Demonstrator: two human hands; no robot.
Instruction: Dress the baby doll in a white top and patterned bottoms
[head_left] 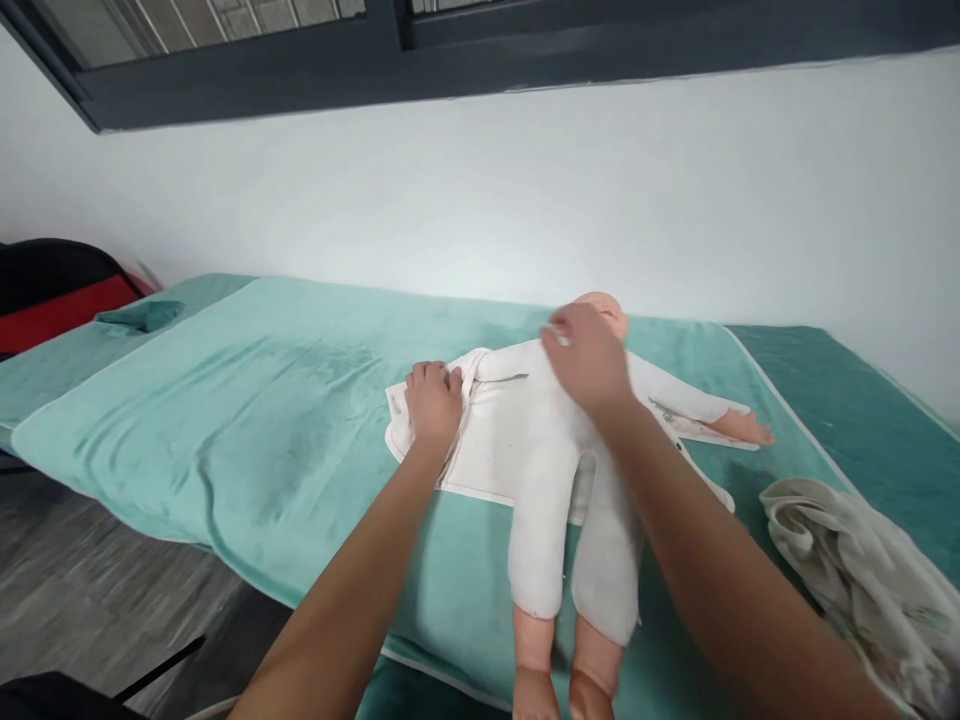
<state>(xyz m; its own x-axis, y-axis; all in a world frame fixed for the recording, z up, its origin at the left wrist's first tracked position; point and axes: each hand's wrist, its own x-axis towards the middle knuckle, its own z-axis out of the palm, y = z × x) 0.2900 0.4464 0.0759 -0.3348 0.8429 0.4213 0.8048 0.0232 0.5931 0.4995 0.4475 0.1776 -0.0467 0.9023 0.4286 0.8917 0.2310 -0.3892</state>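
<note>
A baby doll (551,440) with a white cloth body and pinkish limbs lies on its back, legs toward me. Beneath it a white baby shirt (487,455) is spread out, its front unfastened. The doll's arm on the right lies along a printed part of the shirt, with the doll's hand bare. My left hand (433,405) is closed on the shirt at the left, near the end of the doll's other arm, which is hidden there. Over the doll's upper chest and neck, my right hand (589,360) hovers with loosely bent fingers, thumb apart, holding nothing visible. It partly covers the doll's head.
A light green velvety cover (262,420) lies over the bed or table, with darker green cloth (817,370) at the right. Crumpled pale printed fabric (862,580) lies at the right front. Behind stands a white wall (480,200); a black and red chair (67,290) is at far left.
</note>
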